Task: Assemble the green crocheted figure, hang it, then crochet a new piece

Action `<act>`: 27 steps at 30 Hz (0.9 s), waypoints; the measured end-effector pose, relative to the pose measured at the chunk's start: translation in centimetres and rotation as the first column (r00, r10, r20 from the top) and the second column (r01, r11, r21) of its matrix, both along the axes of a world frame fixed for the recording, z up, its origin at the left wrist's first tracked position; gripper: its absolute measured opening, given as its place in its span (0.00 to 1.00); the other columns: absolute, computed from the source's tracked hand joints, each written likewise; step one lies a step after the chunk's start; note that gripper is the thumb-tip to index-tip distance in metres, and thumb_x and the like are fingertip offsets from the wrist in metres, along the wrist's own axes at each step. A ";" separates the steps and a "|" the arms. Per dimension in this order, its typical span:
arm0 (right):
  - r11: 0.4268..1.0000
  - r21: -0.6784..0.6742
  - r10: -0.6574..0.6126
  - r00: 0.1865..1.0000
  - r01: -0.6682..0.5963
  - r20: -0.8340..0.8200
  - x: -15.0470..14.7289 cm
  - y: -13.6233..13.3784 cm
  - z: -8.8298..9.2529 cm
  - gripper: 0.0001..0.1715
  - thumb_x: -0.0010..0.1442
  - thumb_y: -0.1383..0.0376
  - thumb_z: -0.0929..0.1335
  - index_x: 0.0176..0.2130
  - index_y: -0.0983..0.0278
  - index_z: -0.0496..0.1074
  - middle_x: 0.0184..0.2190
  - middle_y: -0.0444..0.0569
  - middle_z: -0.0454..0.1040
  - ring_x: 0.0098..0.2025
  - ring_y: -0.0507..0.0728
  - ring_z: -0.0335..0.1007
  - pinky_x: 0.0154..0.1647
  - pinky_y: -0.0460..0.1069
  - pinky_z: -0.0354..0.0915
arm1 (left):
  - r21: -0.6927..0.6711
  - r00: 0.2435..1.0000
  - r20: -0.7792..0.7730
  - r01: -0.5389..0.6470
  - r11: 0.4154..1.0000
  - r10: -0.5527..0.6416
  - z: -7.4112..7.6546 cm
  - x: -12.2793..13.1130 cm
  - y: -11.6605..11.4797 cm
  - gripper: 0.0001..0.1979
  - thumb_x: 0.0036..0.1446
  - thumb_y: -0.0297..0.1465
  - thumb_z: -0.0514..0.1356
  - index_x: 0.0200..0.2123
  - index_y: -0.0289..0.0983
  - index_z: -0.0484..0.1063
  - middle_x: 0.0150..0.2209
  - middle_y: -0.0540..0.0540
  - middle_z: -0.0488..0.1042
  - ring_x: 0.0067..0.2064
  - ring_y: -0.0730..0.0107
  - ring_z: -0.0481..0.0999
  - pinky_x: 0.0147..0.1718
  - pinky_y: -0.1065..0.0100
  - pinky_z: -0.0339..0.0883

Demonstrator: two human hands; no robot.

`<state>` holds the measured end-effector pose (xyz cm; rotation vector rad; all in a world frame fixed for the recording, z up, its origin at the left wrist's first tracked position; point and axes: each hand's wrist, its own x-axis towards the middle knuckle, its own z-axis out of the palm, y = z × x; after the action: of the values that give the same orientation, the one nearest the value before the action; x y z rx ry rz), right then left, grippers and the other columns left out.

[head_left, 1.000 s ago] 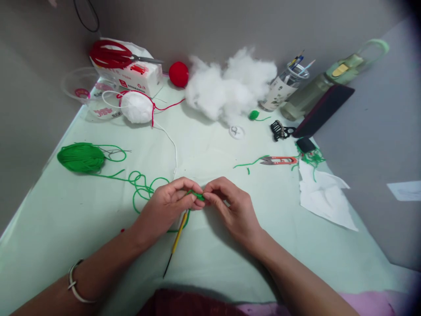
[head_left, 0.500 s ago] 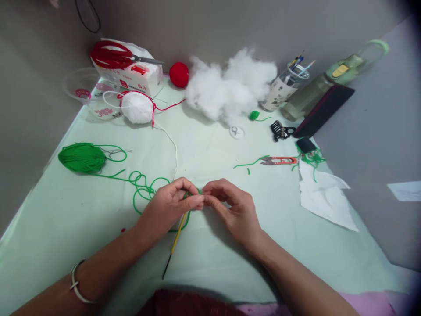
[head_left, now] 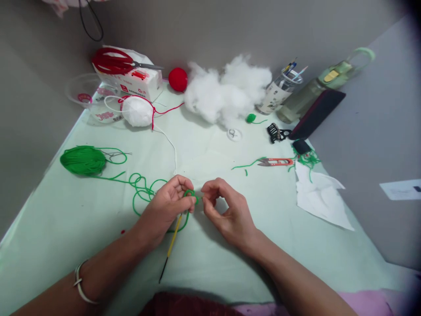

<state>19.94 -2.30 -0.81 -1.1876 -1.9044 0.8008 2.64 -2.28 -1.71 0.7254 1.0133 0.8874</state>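
Note:
Between the thumb and fingers of my left hand point(head_left: 169, 202) a small loop of green yarn point(head_left: 189, 192) is pinched. A yellow crochet hook point(head_left: 173, 240) with a dark end slants down from beneath that hand; its upper end is hidden. My right hand point(head_left: 232, 213) is just to the right, thumb and forefinger closed in a pinch. Whatever sits at its fingertips is too small to make out. Loose green strands curl across the table left of my hands, leading to a green yarn skein point(head_left: 83, 160).
Behind are a white yarn ball point(head_left: 137, 111), red scissors point(head_left: 113, 60) on a tissue pack, a red ball point(head_left: 178, 80) and white stuffing point(head_left: 226, 90). Orange thread snips point(head_left: 276, 162), a hair clip point(head_left: 278, 133), torn paper point(head_left: 320, 197), a pen cup point(head_left: 278, 94) and a bottle point(head_left: 305, 98) stand right.
My hands, which were touching at the fingertips, have drawn slightly apart. The green loop in my left hand shows more plainly. The whole view has shifted a little.

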 end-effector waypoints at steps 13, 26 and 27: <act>0.998 0.027 0.039 0.957 -0.049 0.287 3.3 2.5 -0.1 0.12 0.65 0.73 0.62 0.43 0.61 0.71 0.37 0.47 0.76 0.36 0.53 0.73 0.38 0.47 0.68 | -0.067 0.999 -0.020 -0.048 0.997 0.046 1.0 -0.5 0.8 0.12 0.49 0.31 0.67 0.33 0.39 0.66 0.24 0.57 0.68 0.28 0.74 0.67 0.30 0.70 0.58; 0.911 0.260 -0.371 0.359 0.320 0.856 15.0 6.7 -0.1 0.15 0.63 0.73 0.61 0.45 0.66 0.73 0.42 0.60 0.75 0.43 0.65 0.70 0.39 0.54 0.62 | -0.129 0.985 0.165 -0.036 0.991 0.057 0.7 -0.8 0.5 0.12 0.52 0.31 0.70 0.36 0.38 0.69 0.28 0.54 0.71 0.32 0.75 0.73 0.36 0.72 0.65; 0.913 0.247 -0.368 0.396 0.324 0.842 14.5 6.5 0.2 0.14 0.64 0.72 0.61 0.45 0.65 0.72 0.42 0.58 0.74 0.41 0.63 0.70 0.37 0.54 0.62 | -0.131 0.983 0.175 -0.040 0.991 0.063 0.6 -0.9 0.6 0.12 0.53 0.31 0.69 0.36 0.38 0.69 0.28 0.54 0.72 0.32 0.75 0.73 0.36 0.72 0.65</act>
<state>34.42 4.18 -0.64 -2.1645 -2.2513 -0.2117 1.77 -1.72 -1.08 0.5042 0.9221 0.9070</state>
